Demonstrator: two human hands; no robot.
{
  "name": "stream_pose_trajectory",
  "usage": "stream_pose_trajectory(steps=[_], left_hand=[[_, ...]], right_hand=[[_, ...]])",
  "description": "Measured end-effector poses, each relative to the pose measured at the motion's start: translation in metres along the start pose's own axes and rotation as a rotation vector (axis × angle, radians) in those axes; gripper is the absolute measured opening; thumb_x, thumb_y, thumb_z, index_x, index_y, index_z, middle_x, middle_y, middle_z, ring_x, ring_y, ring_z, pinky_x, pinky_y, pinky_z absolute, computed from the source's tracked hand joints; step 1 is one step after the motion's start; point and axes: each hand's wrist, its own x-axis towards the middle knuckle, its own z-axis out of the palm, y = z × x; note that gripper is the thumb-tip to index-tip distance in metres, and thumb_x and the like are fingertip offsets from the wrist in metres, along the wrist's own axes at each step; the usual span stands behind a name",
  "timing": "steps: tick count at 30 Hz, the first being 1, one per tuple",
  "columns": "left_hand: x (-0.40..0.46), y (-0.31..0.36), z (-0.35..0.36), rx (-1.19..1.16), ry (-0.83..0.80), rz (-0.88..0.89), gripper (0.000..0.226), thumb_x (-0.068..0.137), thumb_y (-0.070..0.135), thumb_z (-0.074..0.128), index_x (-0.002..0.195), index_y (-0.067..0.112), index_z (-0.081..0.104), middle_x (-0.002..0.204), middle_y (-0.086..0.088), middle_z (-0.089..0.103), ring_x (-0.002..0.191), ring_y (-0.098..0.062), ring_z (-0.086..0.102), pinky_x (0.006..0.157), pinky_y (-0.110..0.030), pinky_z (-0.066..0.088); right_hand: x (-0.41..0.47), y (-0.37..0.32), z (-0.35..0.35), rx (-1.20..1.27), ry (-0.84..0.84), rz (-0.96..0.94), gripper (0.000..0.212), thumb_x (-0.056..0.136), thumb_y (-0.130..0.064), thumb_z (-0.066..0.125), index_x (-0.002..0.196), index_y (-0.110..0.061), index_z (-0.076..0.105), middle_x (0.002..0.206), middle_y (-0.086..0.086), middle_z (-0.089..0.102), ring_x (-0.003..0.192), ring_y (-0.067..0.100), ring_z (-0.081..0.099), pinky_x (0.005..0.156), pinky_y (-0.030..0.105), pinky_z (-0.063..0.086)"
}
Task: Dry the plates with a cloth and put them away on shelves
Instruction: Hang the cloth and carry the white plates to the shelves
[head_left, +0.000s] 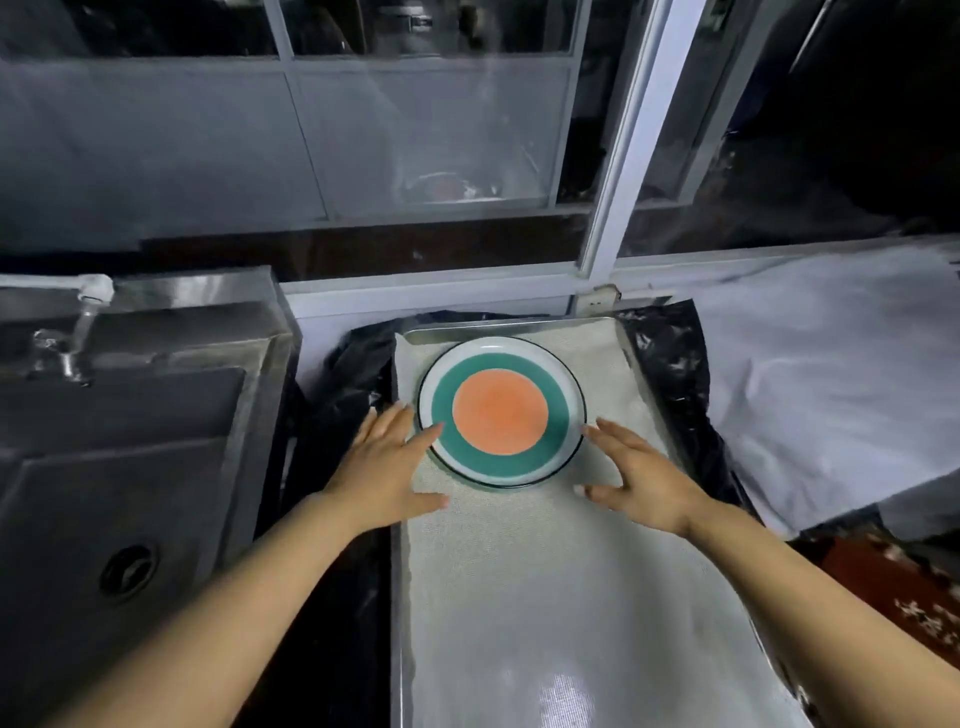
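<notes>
Teal-and-orange plate (502, 411) lay mid-frame between our hands, left hand (387, 467) and right hand (636, 474) spread flat, gripping nothing, equally near its rim.

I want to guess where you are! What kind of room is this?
Probably a kitchen's washing-up corner: a steel sink with a tap sits beside a metal tray holding a plate.

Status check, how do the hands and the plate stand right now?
Left hand open, fingertips at plate rim. Right hand open, at opposite rim. Plate flat on lined tray, not lifted. No cloth in hand; nothing blocking.
</notes>
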Motion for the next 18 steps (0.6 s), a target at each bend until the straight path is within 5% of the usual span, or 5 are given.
stream_pose_trajectory(steps=[4, 11, 18], left_hand=[[0.04, -0.008, 0.022, 0.053, -0.108, -0.058, 0.109, 0.075, 0.073, 0.06, 0.155, 0.032, -0.002, 0.162, -0.017, -0.005, 0.149, -0.027, -0.014, 0.12, -0.044, -0.011], [0.082, -0.018, 0.045, 0.155, -0.172, -0.124, 0.128, 0.068, 0.076, 0.063, 0.149, 0.029, -0.024, 0.16, -0.022, -0.006, 0.148, -0.029, -0.018, 0.112, -0.054, -0.02], [0.102, -0.024, 0.059, 0.195, -0.137, -0.155, 0.147, 0.051, 0.089, 0.06, 0.14, 0.027, -0.04, 0.158, -0.024, -0.002, 0.146, -0.033, -0.017, 0.107, -0.067, -0.02]], right_hand=[[0.041, 0.033, 0.012, 0.027, -0.052, 0.024, 0.091, 0.087, -0.042, 0.069, 0.155, -0.028, 0.011, 0.164, 0.007, 0.006, 0.151, 0.015, 0.003, 0.111, 0.016, 0.005], [0.092, 0.06, 0.034, -0.004, -0.079, -0.015, 0.118, 0.063, -0.076, 0.065, 0.156, -0.032, 0.007, 0.161, 0.015, 0.01, 0.15, 0.029, 0.008, 0.121, 0.043, 0.016], [0.117, 0.07, 0.045, -0.09, -0.067, -0.096, 0.131, 0.057, -0.072, 0.075, 0.156, -0.029, 0.0, 0.158, 0.02, -0.001, 0.146, 0.037, 0.002, 0.12, 0.049, 0.01]])
